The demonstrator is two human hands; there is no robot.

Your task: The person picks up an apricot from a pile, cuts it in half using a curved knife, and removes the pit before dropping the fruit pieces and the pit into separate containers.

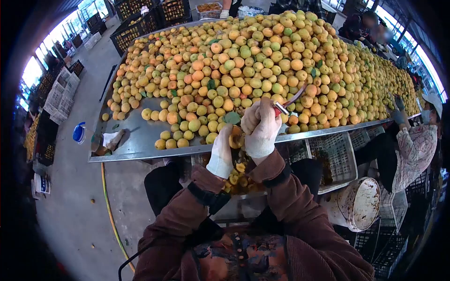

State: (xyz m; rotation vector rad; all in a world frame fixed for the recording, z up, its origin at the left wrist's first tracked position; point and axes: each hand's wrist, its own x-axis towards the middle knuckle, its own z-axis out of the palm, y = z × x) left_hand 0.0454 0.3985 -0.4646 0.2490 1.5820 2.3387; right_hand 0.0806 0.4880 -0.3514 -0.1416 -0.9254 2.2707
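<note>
White-gloved, our left hand [222,149] pinches a fruit [236,138]; our right hand [262,126] closes its grip round a knife [296,95] near the desk [140,146] edge.

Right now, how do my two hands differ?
Your left hand holds a fruit; your right hand grips a curved knife. The left's fingers point forward, while the right's curl into a fist. Both wear whitish gloves.

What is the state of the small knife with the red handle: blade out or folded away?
Out: the red-handled knife shows its thin, curved blade projecting beyond the white-gloved right hand.
</note>
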